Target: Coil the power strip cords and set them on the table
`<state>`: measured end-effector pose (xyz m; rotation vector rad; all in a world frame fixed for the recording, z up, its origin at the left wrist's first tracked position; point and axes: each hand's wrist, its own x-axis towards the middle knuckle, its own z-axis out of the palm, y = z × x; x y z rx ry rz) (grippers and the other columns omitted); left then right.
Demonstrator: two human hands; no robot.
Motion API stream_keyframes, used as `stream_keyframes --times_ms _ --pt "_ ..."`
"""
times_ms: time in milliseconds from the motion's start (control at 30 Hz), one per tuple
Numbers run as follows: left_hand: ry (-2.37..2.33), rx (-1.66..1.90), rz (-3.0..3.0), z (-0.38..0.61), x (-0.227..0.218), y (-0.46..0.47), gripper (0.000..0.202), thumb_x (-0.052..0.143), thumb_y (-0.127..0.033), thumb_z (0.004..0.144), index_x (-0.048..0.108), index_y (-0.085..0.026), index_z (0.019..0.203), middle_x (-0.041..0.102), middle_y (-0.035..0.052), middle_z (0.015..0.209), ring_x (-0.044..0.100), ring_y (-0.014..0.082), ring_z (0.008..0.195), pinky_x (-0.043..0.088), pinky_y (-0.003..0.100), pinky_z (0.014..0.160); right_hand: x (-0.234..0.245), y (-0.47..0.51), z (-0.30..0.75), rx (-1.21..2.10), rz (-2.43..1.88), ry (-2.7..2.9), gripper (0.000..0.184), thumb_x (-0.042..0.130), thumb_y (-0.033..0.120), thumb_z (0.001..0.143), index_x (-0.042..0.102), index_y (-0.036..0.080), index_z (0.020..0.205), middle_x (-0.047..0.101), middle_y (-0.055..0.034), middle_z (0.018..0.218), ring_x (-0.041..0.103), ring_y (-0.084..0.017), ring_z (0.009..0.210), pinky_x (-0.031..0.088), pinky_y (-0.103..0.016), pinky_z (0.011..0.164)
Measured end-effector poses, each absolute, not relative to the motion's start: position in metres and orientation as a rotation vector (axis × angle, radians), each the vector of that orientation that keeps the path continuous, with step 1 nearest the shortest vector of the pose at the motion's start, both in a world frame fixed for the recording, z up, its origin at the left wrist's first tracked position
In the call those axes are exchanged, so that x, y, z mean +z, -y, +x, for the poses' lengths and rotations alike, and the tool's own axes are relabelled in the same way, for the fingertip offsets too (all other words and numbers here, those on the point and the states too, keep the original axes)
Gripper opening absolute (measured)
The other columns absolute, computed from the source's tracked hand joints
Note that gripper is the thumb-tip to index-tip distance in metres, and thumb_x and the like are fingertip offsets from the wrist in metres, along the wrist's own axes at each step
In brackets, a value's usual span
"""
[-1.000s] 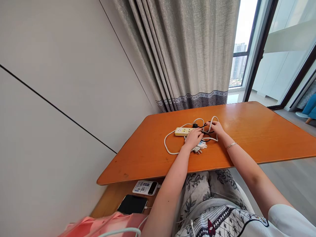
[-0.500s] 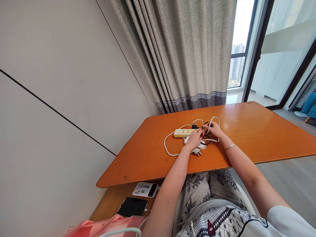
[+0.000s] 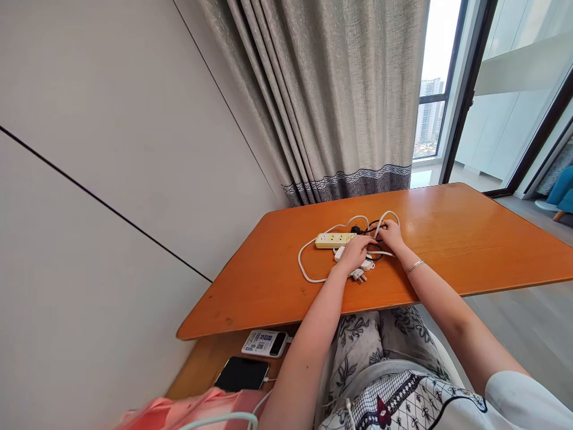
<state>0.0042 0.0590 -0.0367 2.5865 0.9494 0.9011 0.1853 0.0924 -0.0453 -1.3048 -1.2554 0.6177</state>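
Observation:
A tangle of white cable [image 3: 301, 258] and black cable [image 3: 381, 255] lies on the wooden table, together with a pale yellow power strip [image 3: 329, 240]. My left hand [image 3: 356, 252] reaches across the strip's right end, its fingertips closed at the black cable. Beneath that hand a white power strip [image 3: 339, 253] is partly covered, and a white plug [image 3: 359, 275] sticks out toward me. My right hand [image 3: 391, 236] pinches the black cable at the right of the tangle; a white loop arches over it. A black plug [image 3: 356, 229] rests just behind the yellow strip.
The orange-brown table [image 3: 259, 269] has angled corners. On a lower surface at the left lie a white power bank [image 3: 264, 343] and a black phone [image 3: 242, 374], beside a pink bag [image 3: 201, 412]. A grey curtain [image 3: 349, 107] hangs behind the table, near a glass door.
My left fingertips have moved a little right, toward my right hand. The black plug has shifted slightly right and turned. The white loop by my right hand has changed shape a little.

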Motion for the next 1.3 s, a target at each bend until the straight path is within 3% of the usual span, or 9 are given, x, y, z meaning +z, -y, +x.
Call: stream_keyframes --times_ms 100,200,400,533,733,1000,1133,1233,1300 --pt "-0.959 1.060 2.501 0.006 -0.039 -0.060 0.045 0.044 -0.005 0.085 0.065 -0.022 0.121 0.066 0.0084 0.122 0.060 0.0196 0.113 0.048 0.038 0.103 -0.047 -0.094 0.189 0.610 -1.302 1.210 0.038 0.069 0.045 0.075 0.044 0.024 0.055 0.046 0.0032 0.054 0.046 -0.017 0.060 0.037 -0.028 0.059" --pt "-1.019 1.216 2.379 0.006 -0.042 -0.062 0.051 0.043 -0.006 0.086 0.058 -0.021 0.133 0.061 0.0105 0.124 0.063 0.0169 0.102 0.050 0.036 0.099 -0.048 -0.096 0.191 0.635 -1.287 1.158 0.043 0.066 0.057 0.079 0.046 0.025 0.059 0.048 0.0027 0.053 0.050 -0.017 0.057 0.039 -0.029 0.058" --pt "-1.162 1.372 2.174 0.004 -0.051 -0.074 0.058 0.046 -0.010 0.086 0.051 -0.024 0.142 0.056 0.0112 0.125 0.063 0.0155 0.094 0.050 0.036 0.099 -0.051 -0.100 0.198 0.745 -1.254 1.016 0.057 0.047 0.079 0.083 0.050 0.026 0.062 0.058 -0.0023 0.056 0.060 -0.020 0.054 0.047 -0.033 0.054" --pt "-1.178 1.418 2.048 0.003 -0.055 -0.080 0.061 0.047 -0.011 0.085 0.048 -0.024 0.145 0.055 0.0122 0.126 0.064 0.0157 0.093 0.054 0.035 0.091 -0.049 -0.102 0.204 0.966 -1.166 0.851 0.071 0.031 0.089 0.080 0.053 0.024 0.061 0.062 -0.0065 0.058 0.056 -0.018 0.047 0.045 -0.031 0.046" --pt "-1.223 1.419 1.974 0.001 -0.053 -0.080 0.066 0.048 -0.010 0.086 0.041 -0.025 0.149 0.049 0.0159 0.140 0.069 0.0185 0.097 0.056 0.036 0.090 -0.039 -0.101 0.211 1.121 -0.980 0.725 0.077 0.025 0.089 0.081 0.056 0.021 0.061 0.062 -0.0100 0.058 0.047 -0.014 0.041 0.040 -0.030 0.041" --pt "-1.295 1.346 2.060 0.000 -0.050 -0.076 0.070 0.051 -0.012 0.086 0.030 -0.024 0.151 0.043 0.0160 0.149 0.061 0.0203 0.121 0.046 0.037 0.107 -0.026 -0.087 0.224 1.423 -0.902 0.673 0.074 0.020 0.075 0.091 0.066 0.017 0.085 0.070 -0.0155 0.076 0.066 -0.023 0.067 0.053 -0.031 0.054" --pt "-1.297 1.392 2.057 -0.004 -0.046 -0.075 0.053 0.053 -0.008 0.082 0.048 -0.017 0.134 0.049 0.0172 0.140 0.060 0.0212 0.120 0.049 0.036 0.103 -0.017 -0.080 0.226 1.522 -0.720 0.776 0.070 0.026 0.068 0.094 0.069 0.013 0.098 0.072 -0.0187 0.094 0.069 -0.024 0.088 0.058 -0.031 0.070" --pt "-1.291 1.315 2.246 -0.005 -0.041 -0.071 0.031 0.053 -0.007 0.082 0.062 -0.017 0.110 0.062 0.0127 0.119 0.062 0.0216 0.112 0.048 0.037 0.102 -0.011 -0.073 0.222 1.558 -0.587 0.807 0.064 0.033 0.063 0.095 0.069 0.011 0.105 0.072 -0.0187 0.105 0.068 -0.023 0.101 0.058 -0.031 0.082" --pt "-1.248 1.198 2.396 -0.005 -0.039 -0.068 0.029 0.053 -0.008 0.083 0.064 -0.019 0.107 0.066 0.0095 0.114 0.062 0.0220 0.112 0.047 0.039 0.103 -0.007 -0.069 0.219 1.566 -0.546 0.825 0.062 0.038 0.062 0.093 0.069 0.011 0.107 0.071 -0.0191 0.110 0.066 -0.024 0.107 0.057 -0.032 0.087"
